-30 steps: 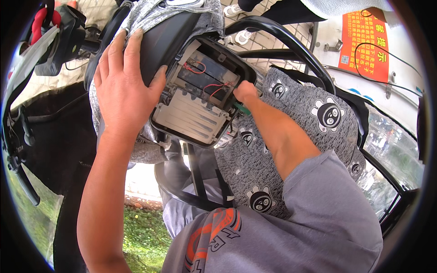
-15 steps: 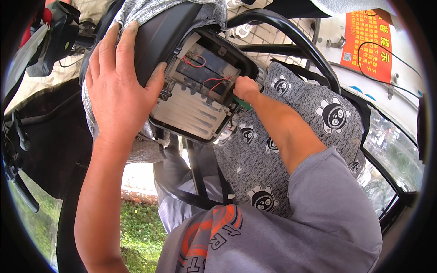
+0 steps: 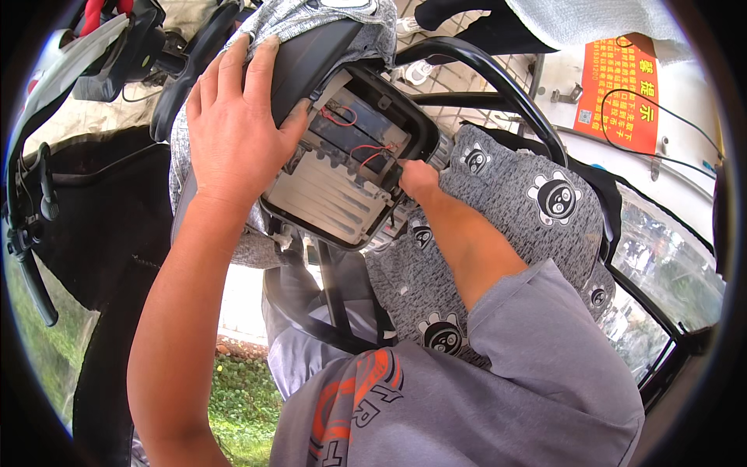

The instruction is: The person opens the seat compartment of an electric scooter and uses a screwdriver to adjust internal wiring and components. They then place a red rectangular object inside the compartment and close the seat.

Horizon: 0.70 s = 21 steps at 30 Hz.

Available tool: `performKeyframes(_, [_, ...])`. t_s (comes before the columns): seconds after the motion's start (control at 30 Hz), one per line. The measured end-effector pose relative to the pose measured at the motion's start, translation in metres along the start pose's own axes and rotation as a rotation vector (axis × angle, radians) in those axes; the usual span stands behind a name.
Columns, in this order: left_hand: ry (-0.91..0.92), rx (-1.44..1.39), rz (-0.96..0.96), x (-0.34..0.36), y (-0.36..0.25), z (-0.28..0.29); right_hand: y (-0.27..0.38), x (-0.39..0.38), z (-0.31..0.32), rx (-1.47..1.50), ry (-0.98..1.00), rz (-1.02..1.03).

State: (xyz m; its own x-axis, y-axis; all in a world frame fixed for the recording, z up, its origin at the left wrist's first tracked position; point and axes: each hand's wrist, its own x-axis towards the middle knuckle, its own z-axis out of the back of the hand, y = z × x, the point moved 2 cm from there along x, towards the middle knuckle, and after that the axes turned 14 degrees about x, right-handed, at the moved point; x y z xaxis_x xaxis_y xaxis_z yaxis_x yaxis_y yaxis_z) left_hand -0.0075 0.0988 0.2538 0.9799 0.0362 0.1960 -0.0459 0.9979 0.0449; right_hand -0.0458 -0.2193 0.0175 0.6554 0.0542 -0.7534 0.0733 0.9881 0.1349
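Note:
My left hand (image 3: 241, 132) rests spread on the tilted black seat (image 3: 319, 50), partly over its grey fabric cover (image 3: 272, 23). Beside it lies an open battery compartment (image 3: 327, 198) with a pale ribbed panel, dark batteries (image 3: 345, 136) and loops of red wire (image 3: 336, 117). My right hand (image 3: 418, 180) is closed at the compartment’s right edge, by the wire ends; what its fingers hold is hidden. Under my right forearm is a grey cushion (image 3: 556, 201) printed with cartoon panda faces.
A curved black metal bar (image 3: 513, 87) arches above the cushion. Handlebar controls (image 3: 35, 257) are at left. At upper right are a white panel with a red sign (image 3: 618, 93) and a loose black cable (image 3: 681, 156). A person’s legs (image 3: 459, 39) stand on paving behind; greenery (image 3: 241, 397) shows below.
The view has shifted a little. The green item seen under my right hand earlier is now out of sight. Both hands stay in much the same places on the seat and compartment edge.

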Motion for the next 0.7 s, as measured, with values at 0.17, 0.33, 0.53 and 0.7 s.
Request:
performKeyframes(0.17, [0.003,-0.008,-0.003,0.0,0.0,-0.001,0.001,0.006,-0.002,-0.067,0.068,0.027])
performKeyframes(0.33, [-0.003,0.009,-0.004,0.001,-0.002,0.001,0.0,0.009,-0.004,-0.097,0.069,0.019])
performKeyframes(0.53, [-0.019,-0.031,0.018,0.0,-0.002,0.0,0.001,0.011,-0.007,-0.09,0.061,0.023])
performKeyframes(0.7, [-0.004,0.003,0.01,0.0,-0.002,0.001,0.003,0.013,-0.005,-0.088,0.055,-0.001])
